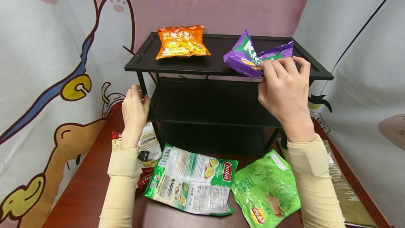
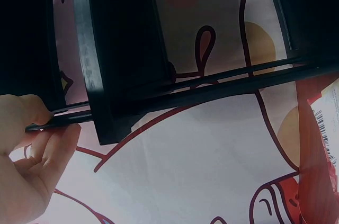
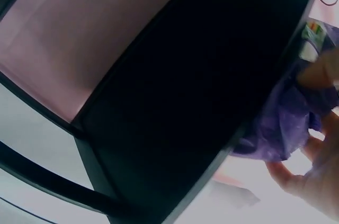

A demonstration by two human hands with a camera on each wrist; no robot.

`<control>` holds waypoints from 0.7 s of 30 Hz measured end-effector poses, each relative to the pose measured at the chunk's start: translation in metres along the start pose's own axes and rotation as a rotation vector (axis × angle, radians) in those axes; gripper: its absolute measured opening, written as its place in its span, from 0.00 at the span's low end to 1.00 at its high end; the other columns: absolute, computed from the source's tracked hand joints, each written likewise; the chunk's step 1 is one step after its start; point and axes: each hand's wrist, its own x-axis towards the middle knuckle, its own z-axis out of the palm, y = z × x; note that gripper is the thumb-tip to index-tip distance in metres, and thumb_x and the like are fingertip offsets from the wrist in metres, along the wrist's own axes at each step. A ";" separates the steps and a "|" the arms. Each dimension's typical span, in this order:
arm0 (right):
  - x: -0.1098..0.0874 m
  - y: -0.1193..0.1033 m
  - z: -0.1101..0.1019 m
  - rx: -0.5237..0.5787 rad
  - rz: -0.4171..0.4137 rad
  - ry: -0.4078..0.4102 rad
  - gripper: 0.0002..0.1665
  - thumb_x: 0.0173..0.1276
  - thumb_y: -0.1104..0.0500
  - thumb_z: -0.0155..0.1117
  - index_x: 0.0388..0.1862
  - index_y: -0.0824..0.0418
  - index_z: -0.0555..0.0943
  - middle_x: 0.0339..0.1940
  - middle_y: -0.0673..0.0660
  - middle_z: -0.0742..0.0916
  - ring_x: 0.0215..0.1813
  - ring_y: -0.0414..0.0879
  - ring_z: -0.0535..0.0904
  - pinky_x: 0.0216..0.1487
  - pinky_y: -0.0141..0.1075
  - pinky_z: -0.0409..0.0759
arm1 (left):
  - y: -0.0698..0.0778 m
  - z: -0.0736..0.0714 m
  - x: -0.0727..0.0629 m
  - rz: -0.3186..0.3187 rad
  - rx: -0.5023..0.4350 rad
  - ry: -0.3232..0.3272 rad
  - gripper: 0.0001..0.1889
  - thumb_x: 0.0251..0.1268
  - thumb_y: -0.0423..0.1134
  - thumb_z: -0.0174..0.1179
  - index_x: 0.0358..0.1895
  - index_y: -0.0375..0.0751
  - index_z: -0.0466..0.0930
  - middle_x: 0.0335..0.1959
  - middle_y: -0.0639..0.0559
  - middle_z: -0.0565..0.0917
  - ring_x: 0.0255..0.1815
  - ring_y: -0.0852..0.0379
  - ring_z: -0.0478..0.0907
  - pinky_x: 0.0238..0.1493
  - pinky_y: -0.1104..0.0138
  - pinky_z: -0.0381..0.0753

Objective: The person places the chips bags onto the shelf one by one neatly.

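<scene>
My right hand (image 1: 284,89) grips a purple and green snack bag (image 1: 242,59) at the front right of the black rack's (image 1: 215,101) top shelf. The bag is creased where the fingers hold it, and in the right wrist view the purple bag (image 3: 280,121) is partly covered by the thumb and fingers. At the rack's left side my left hand (image 1: 135,112) holds the front post. Seen from the left wrist, the left hand (image 2: 37,155) has its thumb and fingers around that thin black post (image 2: 69,119). An orange snack bag (image 1: 181,45) sits on the top shelf's left part.
In front of the rack on the reddish-brown table (image 1: 85,182) lie a green and white Chuba bag (image 1: 193,182) and a bright green bag (image 1: 265,189). A red and yellow bag (image 1: 150,147) lies partly behind the left arm, a gold-brown bag (image 1: 348,192) beyond the right arm.
</scene>
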 end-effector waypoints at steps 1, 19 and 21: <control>0.001 0.000 -0.001 0.013 0.004 -0.013 0.12 0.59 0.63 0.50 0.39 0.67 0.76 0.36 0.65 0.87 0.42 0.61 0.77 0.59 0.58 0.66 | 0.000 0.000 0.000 -0.001 0.002 -0.001 0.09 0.61 0.30 0.54 0.42 0.27 0.72 0.32 0.32 0.78 0.31 0.33 0.78 0.31 0.48 0.75; 0.001 0.000 0.008 -0.097 0.036 -0.005 0.13 0.60 0.65 0.54 0.44 0.61 0.79 0.49 0.62 0.85 0.50 0.61 0.78 0.61 0.56 0.67 | 0.000 0.000 0.000 -0.017 0.006 -0.005 0.09 0.61 0.31 0.54 0.42 0.28 0.72 0.32 0.32 0.78 0.31 0.33 0.78 0.32 0.48 0.75; 0.001 0.000 0.009 -0.091 0.041 0.010 0.13 0.61 0.66 0.54 0.43 0.61 0.80 0.47 0.62 0.86 0.49 0.61 0.79 0.59 0.55 0.69 | 0.000 0.000 0.000 -0.017 0.006 -0.004 0.09 0.61 0.31 0.54 0.42 0.28 0.71 0.32 0.32 0.78 0.31 0.33 0.78 0.32 0.48 0.75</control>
